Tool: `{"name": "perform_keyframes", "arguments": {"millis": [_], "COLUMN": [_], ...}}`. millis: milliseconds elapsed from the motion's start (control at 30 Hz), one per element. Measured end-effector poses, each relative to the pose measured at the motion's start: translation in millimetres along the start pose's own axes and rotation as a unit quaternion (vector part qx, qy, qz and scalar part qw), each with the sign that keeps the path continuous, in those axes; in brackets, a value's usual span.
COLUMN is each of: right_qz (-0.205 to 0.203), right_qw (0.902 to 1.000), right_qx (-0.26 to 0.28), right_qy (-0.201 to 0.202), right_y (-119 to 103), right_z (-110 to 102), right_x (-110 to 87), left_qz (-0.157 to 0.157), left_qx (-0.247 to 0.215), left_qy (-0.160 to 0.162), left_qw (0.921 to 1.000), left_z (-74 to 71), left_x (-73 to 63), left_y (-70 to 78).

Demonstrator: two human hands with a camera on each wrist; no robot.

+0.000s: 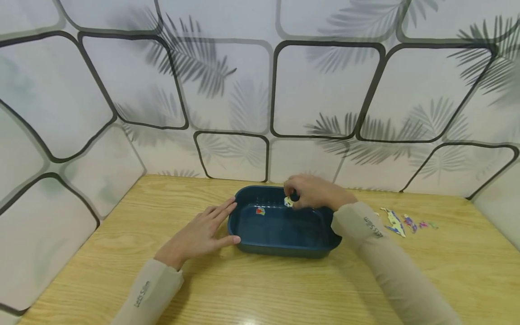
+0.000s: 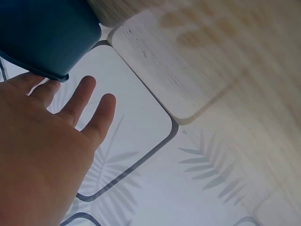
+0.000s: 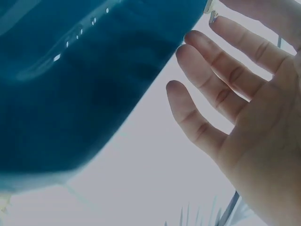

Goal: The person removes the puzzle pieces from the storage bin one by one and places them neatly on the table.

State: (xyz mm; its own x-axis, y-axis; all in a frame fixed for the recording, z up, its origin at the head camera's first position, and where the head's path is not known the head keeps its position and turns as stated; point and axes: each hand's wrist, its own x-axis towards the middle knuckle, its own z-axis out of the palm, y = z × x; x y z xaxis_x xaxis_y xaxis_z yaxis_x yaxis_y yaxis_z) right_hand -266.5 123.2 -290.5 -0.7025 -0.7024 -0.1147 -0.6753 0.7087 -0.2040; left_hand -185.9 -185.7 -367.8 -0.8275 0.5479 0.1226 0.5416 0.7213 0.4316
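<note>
A dark blue rectangular basin (image 1: 284, 250) with rounded corners sits on the wooden table. My left hand (image 1: 201, 234) rests at its left rim, fingers straight and spread, thumb at the near left corner. Over the far side of the basin, my right hand (image 1: 310, 192) pinches a small flat cream cutout with dark marks (image 1: 288, 201) between thumb and index finger. The right wrist view catches only an edge of that cutout (image 3: 212, 16) at the fingertip; the other fingers are loosely extended. Inside the basin, towards the left, lies a small red and yellow cutout (image 1: 260, 211).
Right of the basin, a larger cream and blue cutout (image 1: 394, 222) lies on the table (image 1: 252, 289). Beside it are a purple-blue cutout (image 1: 410, 223), a small pink one (image 1: 423, 224) and a pale green one (image 1: 433, 225). A patterned wall (image 1: 231, 99) rises directly behind the table.
</note>
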Motion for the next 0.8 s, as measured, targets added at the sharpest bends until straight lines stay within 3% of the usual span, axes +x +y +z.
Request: {"name": "perform_keyframes", "arguments": {"millis": [800], "right_qz": [0.023], "right_qw": [0.9992], "right_qx": [0.017], "right_qy": [0.027], "right_y": [41], "right_z": [-6], "right_x": [-42.2], "left_qz": [0.007], "left_qx": [0.005], "left_qy": [0.012], "left_qw": [0.9999], "left_z": [3.2], "left_x": [-1.3], "left_y": [-0.1]}}
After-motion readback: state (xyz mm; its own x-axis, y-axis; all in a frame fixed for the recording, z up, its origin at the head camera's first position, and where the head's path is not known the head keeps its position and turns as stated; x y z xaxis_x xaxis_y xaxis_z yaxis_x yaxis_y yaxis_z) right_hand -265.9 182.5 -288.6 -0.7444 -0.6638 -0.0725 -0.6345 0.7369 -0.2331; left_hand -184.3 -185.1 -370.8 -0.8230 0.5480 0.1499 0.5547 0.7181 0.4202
